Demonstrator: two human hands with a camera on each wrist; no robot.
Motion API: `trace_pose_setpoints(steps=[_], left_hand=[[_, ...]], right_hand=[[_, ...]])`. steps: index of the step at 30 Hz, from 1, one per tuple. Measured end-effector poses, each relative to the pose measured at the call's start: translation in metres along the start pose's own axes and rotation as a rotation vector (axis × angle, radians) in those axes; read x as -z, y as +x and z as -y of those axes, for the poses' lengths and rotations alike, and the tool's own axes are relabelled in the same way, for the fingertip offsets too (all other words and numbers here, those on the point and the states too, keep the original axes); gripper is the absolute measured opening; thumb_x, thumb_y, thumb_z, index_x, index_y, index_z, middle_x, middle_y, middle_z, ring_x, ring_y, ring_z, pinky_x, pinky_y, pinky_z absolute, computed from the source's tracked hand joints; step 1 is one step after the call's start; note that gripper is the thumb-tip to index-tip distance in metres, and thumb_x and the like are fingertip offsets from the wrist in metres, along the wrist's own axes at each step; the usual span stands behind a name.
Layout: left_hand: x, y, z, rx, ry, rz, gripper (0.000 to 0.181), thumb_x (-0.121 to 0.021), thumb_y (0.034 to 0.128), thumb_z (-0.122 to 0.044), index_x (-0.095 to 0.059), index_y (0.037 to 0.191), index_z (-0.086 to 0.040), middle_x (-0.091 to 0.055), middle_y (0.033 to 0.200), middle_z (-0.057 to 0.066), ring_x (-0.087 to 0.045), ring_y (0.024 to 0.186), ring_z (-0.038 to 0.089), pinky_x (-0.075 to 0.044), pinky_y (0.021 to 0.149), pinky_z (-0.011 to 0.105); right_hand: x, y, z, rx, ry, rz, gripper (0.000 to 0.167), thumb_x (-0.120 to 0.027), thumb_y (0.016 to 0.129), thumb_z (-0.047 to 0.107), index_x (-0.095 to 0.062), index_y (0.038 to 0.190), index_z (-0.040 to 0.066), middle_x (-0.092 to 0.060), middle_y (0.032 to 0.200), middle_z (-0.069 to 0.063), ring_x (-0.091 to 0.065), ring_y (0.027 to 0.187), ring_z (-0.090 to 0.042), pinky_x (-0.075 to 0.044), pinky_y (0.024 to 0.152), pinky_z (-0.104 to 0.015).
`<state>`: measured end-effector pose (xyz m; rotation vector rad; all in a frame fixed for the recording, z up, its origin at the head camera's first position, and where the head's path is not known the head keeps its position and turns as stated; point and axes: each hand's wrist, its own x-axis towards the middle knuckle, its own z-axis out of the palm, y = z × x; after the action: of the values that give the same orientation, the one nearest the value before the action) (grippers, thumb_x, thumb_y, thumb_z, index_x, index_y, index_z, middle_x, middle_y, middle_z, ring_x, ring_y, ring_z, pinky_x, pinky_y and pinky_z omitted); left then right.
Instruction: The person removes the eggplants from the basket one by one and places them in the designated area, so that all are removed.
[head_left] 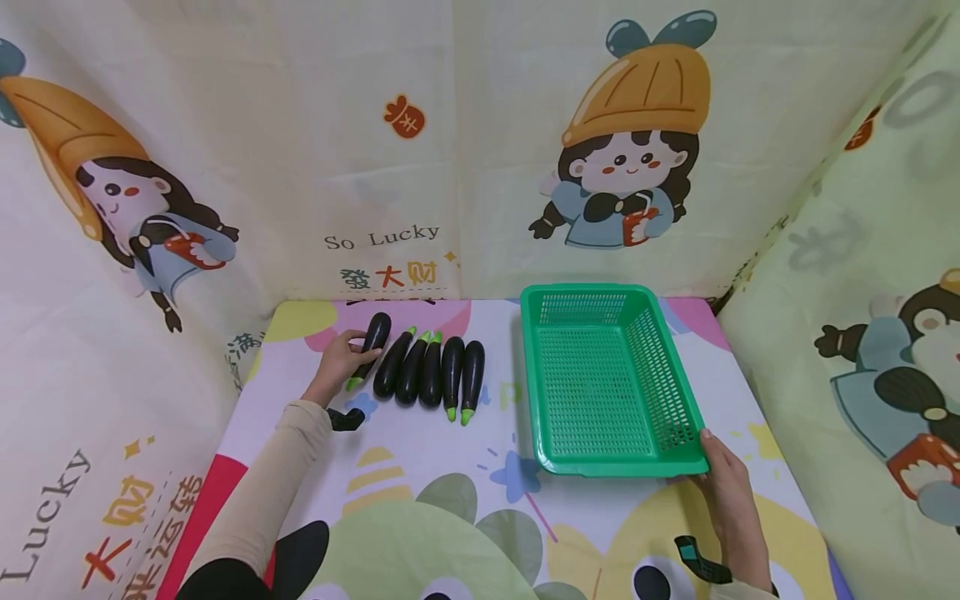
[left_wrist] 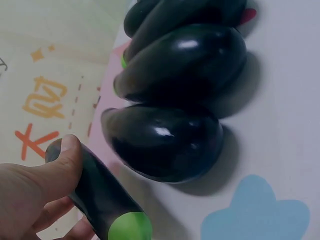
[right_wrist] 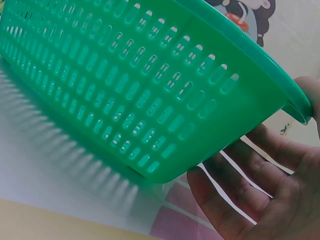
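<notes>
At the left of a row of dark purple eggplants (head_left: 408,371), my left hand (head_left: 339,367) pinches one eggplant (head_left: 377,331) between thumb and fingers. In the left wrist view, the thumb lies on top of that eggplant (left_wrist: 102,187), whose green end points down; it is apart from the nearest eggplant (left_wrist: 165,142). My right hand (head_left: 729,492) holds the near right corner of a green plastic basket (head_left: 585,367). The right wrist view shows the thumb at the rim and fingers beneath the slotted basket (right_wrist: 145,85). Nothing lies inside the basket.
A cartoon-printed cloth covers the table (head_left: 450,450). Pale printed curtains (head_left: 495,167) stand behind it and on both sides. The basket is on the right half, with a gap between it and the eggplants.
</notes>
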<state>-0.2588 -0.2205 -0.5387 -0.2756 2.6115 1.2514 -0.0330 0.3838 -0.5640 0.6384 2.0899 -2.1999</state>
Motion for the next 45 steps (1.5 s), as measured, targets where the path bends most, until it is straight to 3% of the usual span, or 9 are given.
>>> trace_pose_setpoints(steps=[8,12,19,25,34,45], left_hand=[[-0.007,0.004,0.009,0.021,0.009,0.001,0.066,-0.073,0.0986,-0.027,-0.047,0.151,0.001,-0.06,0.139,0.034,-0.062,0.12,0.039,-0.055,0.097,0.043],[-0.009,0.005,0.013,0.028,0.027,0.001,0.063,-0.071,0.1,-0.028,-0.048,0.151,0.001,-0.061,0.137,0.033,-0.061,0.117,0.037,-0.053,0.096,0.042],[-0.013,0.004,0.012,0.086,0.004,0.013,0.061,-0.068,0.1021,-0.03,-0.048,0.152,0.0,-0.058,0.131,0.027,-0.056,0.108,0.033,-0.049,0.088,0.037],[-0.016,0.006,0.011,0.095,0.017,0.017,0.06,-0.065,0.103,-0.031,-0.048,0.152,0.0,-0.058,0.135,0.026,-0.055,0.111,0.032,-0.049,0.093,0.038],[-0.017,0.005,0.016,0.058,0.018,0.069,0.063,-0.06,0.1054,-0.034,-0.044,0.153,0.005,-0.052,0.145,0.029,-0.052,0.12,0.037,-0.047,0.106,0.049],[-0.016,0.004,0.024,0.033,0.131,0.032,0.062,-0.05,0.1085,-0.04,-0.047,0.15,0.007,-0.055,0.145,0.031,-0.054,0.125,0.04,-0.045,0.112,0.055]], right_hand=[[0.0,0.001,-0.001,0.005,0.02,0.004,0.019,-0.044,0.112,0.041,-0.063,0.109,0.042,-0.068,0.105,0.025,-0.066,0.09,0.005,-0.054,0.079,-0.011],[0.0,0.002,-0.002,0.003,0.026,0.012,0.018,-0.043,0.112,0.039,-0.062,0.112,0.041,-0.068,0.105,0.025,-0.066,0.091,0.005,-0.054,0.079,-0.011],[-0.001,0.004,0.001,0.013,0.015,0.014,0.019,-0.043,0.112,0.038,-0.062,0.111,0.041,-0.068,0.105,0.024,-0.067,0.09,0.005,-0.054,0.079,-0.011],[-0.001,0.006,0.002,0.016,0.023,0.022,0.023,-0.043,0.112,0.039,-0.065,0.106,0.044,-0.069,0.104,0.023,-0.066,0.09,0.005,-0.054,0.079,-0.011],[-0.001,0.006,0.002,-0.003,0.027,0.006,0.024,-0.044,0.112,0.039,-0.066,0.104,0.044,-0.07,0.102,0.023,-0.065,0.089,0.004,-0.054,0.078,-0.012],[-0.004,0.008,0.003,-0.028,-0.001,-0.055,0.016,-0.047,0.111,0.042,-0.061,0.116,0.036,-0.066,0.103,0.028,-0.064,0.084,0.005,-0.055,0.077,-0.014]])
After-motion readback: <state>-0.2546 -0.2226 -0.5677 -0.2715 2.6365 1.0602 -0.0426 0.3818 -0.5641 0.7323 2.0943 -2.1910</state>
